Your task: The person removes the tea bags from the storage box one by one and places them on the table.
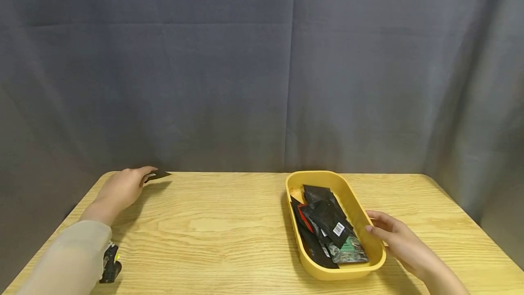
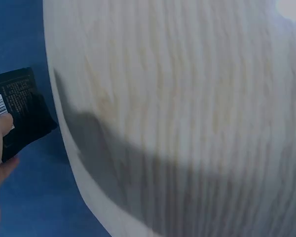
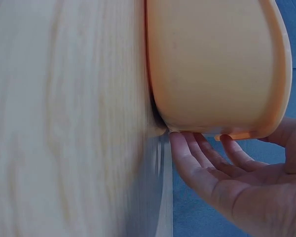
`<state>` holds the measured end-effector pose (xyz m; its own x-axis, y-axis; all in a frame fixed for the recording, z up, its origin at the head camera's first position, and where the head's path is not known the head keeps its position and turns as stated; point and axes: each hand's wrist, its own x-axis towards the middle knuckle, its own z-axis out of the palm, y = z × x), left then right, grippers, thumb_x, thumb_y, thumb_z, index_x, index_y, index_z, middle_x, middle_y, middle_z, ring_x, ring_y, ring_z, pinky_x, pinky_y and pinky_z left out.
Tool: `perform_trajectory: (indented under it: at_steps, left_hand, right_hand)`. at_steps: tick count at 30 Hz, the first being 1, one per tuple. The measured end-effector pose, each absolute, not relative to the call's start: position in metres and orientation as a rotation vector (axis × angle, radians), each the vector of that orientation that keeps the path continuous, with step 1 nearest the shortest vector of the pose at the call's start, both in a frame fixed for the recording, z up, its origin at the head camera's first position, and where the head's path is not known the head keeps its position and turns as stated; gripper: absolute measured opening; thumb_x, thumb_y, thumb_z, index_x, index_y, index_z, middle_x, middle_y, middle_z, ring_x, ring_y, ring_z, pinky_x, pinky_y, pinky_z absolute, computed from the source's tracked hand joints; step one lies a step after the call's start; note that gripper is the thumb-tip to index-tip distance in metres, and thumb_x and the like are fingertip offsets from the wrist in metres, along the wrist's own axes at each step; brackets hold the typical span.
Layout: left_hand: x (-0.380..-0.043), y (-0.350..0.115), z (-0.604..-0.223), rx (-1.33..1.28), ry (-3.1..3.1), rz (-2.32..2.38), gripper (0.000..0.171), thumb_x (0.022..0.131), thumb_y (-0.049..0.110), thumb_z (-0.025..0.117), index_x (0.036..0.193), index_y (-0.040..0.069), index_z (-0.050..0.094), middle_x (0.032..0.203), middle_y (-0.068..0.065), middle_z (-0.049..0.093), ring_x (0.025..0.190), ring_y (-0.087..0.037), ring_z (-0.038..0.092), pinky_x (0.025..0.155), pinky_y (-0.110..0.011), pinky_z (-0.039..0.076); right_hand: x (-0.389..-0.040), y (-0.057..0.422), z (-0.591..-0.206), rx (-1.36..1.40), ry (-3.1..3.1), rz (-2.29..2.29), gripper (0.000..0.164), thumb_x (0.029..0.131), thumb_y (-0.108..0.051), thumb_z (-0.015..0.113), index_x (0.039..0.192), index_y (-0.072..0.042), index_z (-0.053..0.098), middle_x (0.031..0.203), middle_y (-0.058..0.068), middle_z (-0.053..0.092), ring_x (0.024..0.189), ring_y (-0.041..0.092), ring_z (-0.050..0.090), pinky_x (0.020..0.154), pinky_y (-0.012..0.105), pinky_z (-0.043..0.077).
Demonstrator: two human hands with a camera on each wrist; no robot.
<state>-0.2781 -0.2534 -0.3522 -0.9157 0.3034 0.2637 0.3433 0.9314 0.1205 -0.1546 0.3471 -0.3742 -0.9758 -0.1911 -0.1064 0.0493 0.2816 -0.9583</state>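
Observation:
At the table's far left corner, my left hand (image 1: 124, 188) pinches a flat black packet (image 1: 157, 175). The left wrist view shows a white barcode and small print on this packet (image 2: 24, 108), the thumb pressed over its face and a finger behind. On the right, my right hand (image 1: 399, 238) holds the long side of a yellow plastic basket (image 1: 323, 273), thumb over the rim. Its fingers (image 3: 202, 163) lie against the outer wall in the right wrist view. Inside the basket, several black packets (image 1: 327, 217) overlap, one with a red edge, one with a green label (image 1: 348, 247).
The light wooden table (image 1: 204, 231) spreads between the hands. A grey curtain (image 1: 229, 81) hangs behind its far edge and down both sides. A small black device (image 1: 109, 265) is strapped at the left wrist, below the pale sleeve (image 1: 69, 258).

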Motion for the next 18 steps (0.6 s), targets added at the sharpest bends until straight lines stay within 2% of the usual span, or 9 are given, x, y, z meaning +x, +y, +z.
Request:
perform_trajectory:
  at_steps: [5,9,14,17,18]
  left_hand:
    - [-0.275,-0.264,-0.362,-0.485,-2.824,-0.191,0.026,0.094,-0.002,0.060,0.118,0.002,0.068,0.102,-0.023,0.069,0.075,-0.035,0.066,0.061,-0.048,0.051]
    - [-0.271,-0.269,-0.366,-0.484,-2.843,-0.172,0.028,0.094,-0.002,0.059,0.120,0.004,0.069,0.109,-0.023,0.069,0.087,-0.042,0.067,0.070,-0.054,0.053]
    - [-0.270,-0.269,-0.369,-0.468,-2.924,-0.161,0.032,0.093,0.002,0.063,0.124,0.006,0.068,0.113,-0.026,0.067,0.078,-0.032,0.066,0.061,-0.047,0.051]
    - [-0.270,-0.268,-0.370,-0.447,-2.994,-0.176,0.035,0.092,0.005,0.065,0.128,0.005,0.066,0.117,-0.029,0.064,0.083,-0.034,0.066,0.062,-0.046,0.050]
    - [-0.269,-0.269,-0.371,-0.445,-3.009,-0.179,0.036,0.092,0.005,0.066,0.128,0.005,0.065,0.119,-0.029,0.063,0.090,-0.039,0.066,0.065,-0.049,0.052]
  right_hand:
    - [-0.155,0.347,-0.375,-0.138,2.331,-1.777,0.059,0.101,-0.011,0.051,0.144,0.018,0.023,0.124,0.017,0.054,0.100,0.014,0.061,0.081,0.040,0.055]
    - [-0.155,0.346,-0.375,-0.144,2.321,-1.787,0.059,0.102,-0.010,0.050,0.144,0.018,0.022,0.123,0.015,0.055,0.100,0.014,0.060,0.081,0.041,0.055]
    - [-0.155,0.347,-0.375,-0.128,2.328,-1.785,0.057,0.101,-0.009,0.051,0.144,0.017,0.024,0.122,0.014,0.055,0.100,0.014,0.060,0.081,0.039,0.055]
    - [-0.155,0.347,-0.375,-0.123,2.335,-1.780,0.057,0.101,-0.009,0.051,0.144,0.017,0.025,0.123,0.014,0.055,0.100,0.014,0.060,0.082,0.038,0.055]
    - [-0.155,0.347,-0.375,-0.124,2.336,-1.778,0.057,0.101,-0.009,0.051,0.144,0.017,0.025,0.123,0.014,0.055,0.100,0.014,0.060,0.082,0.038,0.055]
